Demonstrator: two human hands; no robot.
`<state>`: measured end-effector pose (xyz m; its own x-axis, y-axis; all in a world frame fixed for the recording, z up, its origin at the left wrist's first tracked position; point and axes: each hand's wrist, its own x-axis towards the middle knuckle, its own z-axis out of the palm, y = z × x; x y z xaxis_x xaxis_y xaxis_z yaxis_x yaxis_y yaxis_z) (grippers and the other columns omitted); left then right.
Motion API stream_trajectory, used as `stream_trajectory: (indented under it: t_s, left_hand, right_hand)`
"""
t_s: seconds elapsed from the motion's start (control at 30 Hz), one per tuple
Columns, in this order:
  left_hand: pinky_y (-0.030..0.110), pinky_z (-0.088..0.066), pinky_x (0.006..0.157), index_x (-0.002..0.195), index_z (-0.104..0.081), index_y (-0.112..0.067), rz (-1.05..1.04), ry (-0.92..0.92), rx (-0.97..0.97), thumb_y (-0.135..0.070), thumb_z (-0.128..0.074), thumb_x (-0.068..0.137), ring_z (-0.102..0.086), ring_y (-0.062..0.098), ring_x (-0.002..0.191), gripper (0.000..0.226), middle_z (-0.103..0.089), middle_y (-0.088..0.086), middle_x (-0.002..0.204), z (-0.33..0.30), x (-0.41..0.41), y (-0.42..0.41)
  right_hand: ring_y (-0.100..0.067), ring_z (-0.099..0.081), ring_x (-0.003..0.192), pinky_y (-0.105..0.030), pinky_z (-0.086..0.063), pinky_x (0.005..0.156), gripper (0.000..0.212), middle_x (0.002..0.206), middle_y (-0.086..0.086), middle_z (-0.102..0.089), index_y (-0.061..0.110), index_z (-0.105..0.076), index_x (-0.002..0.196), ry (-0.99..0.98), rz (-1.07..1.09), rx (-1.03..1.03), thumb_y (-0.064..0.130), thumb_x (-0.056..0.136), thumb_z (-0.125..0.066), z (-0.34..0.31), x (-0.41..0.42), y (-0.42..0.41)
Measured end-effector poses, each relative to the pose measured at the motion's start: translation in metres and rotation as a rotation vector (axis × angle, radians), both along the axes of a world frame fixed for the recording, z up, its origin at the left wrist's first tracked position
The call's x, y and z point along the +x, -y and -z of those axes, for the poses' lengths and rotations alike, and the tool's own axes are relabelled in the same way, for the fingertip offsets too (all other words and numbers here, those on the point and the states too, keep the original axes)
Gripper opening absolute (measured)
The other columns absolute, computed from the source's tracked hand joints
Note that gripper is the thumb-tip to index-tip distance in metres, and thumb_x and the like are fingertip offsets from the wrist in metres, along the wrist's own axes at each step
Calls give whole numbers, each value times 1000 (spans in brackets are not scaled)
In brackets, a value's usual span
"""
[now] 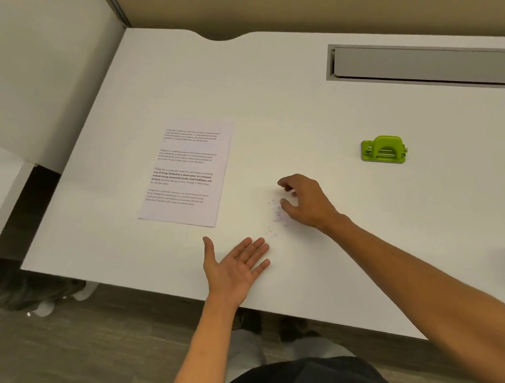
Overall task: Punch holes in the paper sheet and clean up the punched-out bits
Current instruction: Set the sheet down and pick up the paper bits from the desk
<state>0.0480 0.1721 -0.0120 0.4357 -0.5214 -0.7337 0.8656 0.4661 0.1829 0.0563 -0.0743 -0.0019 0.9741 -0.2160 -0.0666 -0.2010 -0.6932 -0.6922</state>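
Punched-out bits (276, 215) near worktop (301, 131) front edge: featherlight, scatter easily; sweep, don't pinch. Right hand (303, 202) grip curled, apart, beside them; left hand (236, 265) grip flat, palm up, empty.

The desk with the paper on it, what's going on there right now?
A person is gathering punched-out paper bits scattered on the white desk. The right hand, fingers curled, is at the pile, while the left hand lies palm up at the desk's near edge, apparently to catch them. The printed sheet lies flat to the left, and the green hole punch sits apart on the right, untouched.
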Motion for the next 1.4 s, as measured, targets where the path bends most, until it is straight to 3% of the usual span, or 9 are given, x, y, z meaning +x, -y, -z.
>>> stream_trajectory:
  t_s: [0.13, 0.33, 0.5, 0.63, 0.93, 1.03, 1.2, 1.3, 1.4]
  left_hand:
    - [60, -40, 106, 135, -47, 3, 25, 13, -1, -82, -56, 70, -55, 46, 123, 107, -57, 29, 134, 3, 2, -3]
    - [48, -58, 82, 126, -58, 2, 16, 40, 270, -77, -49, 80, -69, 39, 104, 93, -69, 25, 117, 6, -1, -6]
    - [44, -58, 78, 121, -63, 1, 10, 51, 324, -75, -49, 81, -73, 35, 95, 87, -71, 23, 112, 2, -1, -4]
    - [46, -56, 83, 124, -61, 1, 20, 29, 260, -78, -48, 79, -70, 37, 104, 92, -69, 23, 117, -2, -2, -2]
    - [57, -44, 103, 138, -48, 4, 41, -40, -117, -83, -61, 63, -51, 45, 129, 116, -52, 26, 140, -9, 6, -3]
    - [61, -33, 111, 143, -41, 4, 50, -24, -254, -83, -65, 61, -42, 47, 135, 122, -43, 28, 147, -7, 17, -1]
    - [62, -14, 118, 150, -30, 1, 88, 53, -432, -86, -63, 61, -30, 44, 143, 128, -31, 27, 154, -11, 38, 8]
    - [61, -13, 119, 149, -30, 3, 112, 64, -543, -87, -62, 61, -25, 43, 145, 131, -27, 26, 157, -14, 46, 17]
    - [59, -20, 117, 147, -33, 5, 193, 119, -619, -91, -56, 62, -29, 42, 143, 131, -33, 26, 154, -16, 46, 27]
  right_hand:
    - [-38, -38, 136, -44, -36, 111, 52, 152, -18, -41, 0, -44, 145, -155, -303, -282, 11, 94, -50, 3, 3, -12]
    - [-39, -60, 106, -46, -56, 83, 45, 128, -22, -60, -3, -61, 125, -27, -395, -522, 31, 96, -59, 19, -43, -59]
    - [-28, -67, 76, -29, -55, 54, 39, 102, -12, -73, 1, -74, 101, 152, -405, -623, 2, 64, -85, 16, -49, -55]
    - [-26, -70, 81, -26, -52, 46, 39, 101, -8, -74, 3, -75, 95, 131, -397, -594, -2, 59, -87, 4, -57, -38]
    - [-28, -50, 115, -38, -52, 72, 32, 126, -9, -58, 3, -60, 120, -243, -319, -581, -3, 97, -38, 9, -65, -34]
    - [-31, -60, 103, -35, -48, 72, 27, 103, -11, -68, 3, -68, 101, -218, -57, -406, -4, 91, -44, 7, -57, -40]
    - [-21, -75, 86, -32, -59, 89, 15, 92, -5, -78, 12, -79, 89, -231, 601, 517, 2, 84, -69, -22, -40, -39]
    - [-29, -74, 92, -35, -61, 86, 15, 92, -9, -77, 12, -79, 85, -248, 537, 880, -2, 83, -73, -55, -29, -52]
    - [-25, -75, 85, -35, -62, 81, 15, 89, -8, -78, 13, -80, 91, -301, 356, 739, 3, 82, -73, -86, -21, -73]
